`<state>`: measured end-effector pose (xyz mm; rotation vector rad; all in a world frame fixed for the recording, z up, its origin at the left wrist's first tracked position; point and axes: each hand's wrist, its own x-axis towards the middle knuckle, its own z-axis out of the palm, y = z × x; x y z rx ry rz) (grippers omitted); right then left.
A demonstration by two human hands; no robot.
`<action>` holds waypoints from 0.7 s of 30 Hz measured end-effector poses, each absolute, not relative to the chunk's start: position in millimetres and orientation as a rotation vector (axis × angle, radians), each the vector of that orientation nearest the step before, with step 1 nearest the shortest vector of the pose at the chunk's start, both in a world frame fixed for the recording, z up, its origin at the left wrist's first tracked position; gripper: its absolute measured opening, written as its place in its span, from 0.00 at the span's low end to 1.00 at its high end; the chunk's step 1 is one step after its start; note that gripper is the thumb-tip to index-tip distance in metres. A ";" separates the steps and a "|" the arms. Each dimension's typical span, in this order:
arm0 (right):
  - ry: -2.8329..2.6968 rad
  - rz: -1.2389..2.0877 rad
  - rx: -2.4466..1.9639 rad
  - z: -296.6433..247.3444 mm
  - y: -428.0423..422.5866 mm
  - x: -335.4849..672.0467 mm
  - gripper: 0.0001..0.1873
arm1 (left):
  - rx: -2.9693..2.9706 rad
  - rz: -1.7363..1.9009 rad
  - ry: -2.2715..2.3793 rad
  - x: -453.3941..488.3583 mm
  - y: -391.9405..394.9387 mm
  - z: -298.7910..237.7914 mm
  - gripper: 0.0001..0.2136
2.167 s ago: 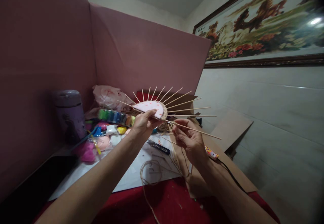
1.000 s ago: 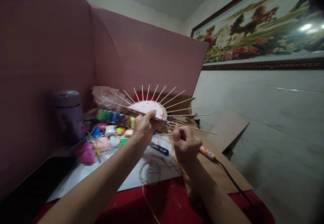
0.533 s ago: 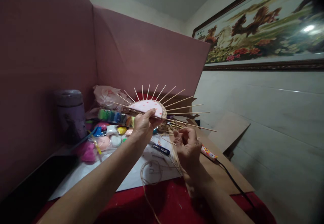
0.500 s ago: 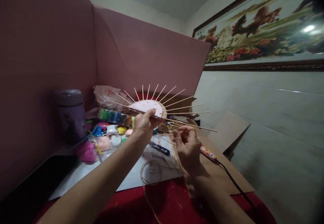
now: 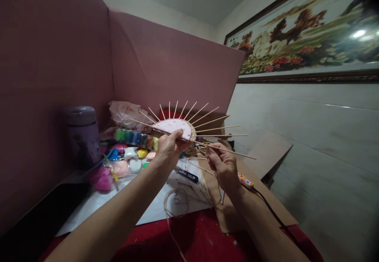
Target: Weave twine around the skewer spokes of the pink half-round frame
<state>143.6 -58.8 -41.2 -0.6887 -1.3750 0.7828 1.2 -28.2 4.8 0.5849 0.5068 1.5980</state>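
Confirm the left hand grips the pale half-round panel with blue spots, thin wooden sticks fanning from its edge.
The head view shows orange-pink spots, not blue. The left hand does grip the pale half-round panel, thin wooden sticks fanning out.

We list: one lidded purple bottle (image 5: 83, 137), near the left edge of the desk (image 5: 198, 234); several coloured packets (image 5: 120, 168), right of it; one pinkish bag (image 5: 126, 115), toward the back edge; one pink panel (image 5: 174, 62), behind; one framed horse picture (image 5: 299, 36), wall-hung, right.
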 end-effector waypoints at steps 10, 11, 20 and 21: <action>-1.368 0.656 -0.736 -38.4 -62.5 151.0 0.09 | 0.642 1.545 0.509 0.7 -28.4 4.9 0.05; -1.365 0.657 -0.737 -38.0 -62.9 151.6 0.09 | 0.646 1.540 0.513 0.6 -28.8 5.1 0.05; -1.347 0.684 -0.728 -36.9 -64.6 153.8 0.11 | 0.662 1.522 0.511 1.4 -30.9 6.4 0.06; -1.344 0.686 -0.727 -37.0 -64.8 153.7 0.11 | 0.664 1.520 0.511 1.5 -30.8 6.5 0.06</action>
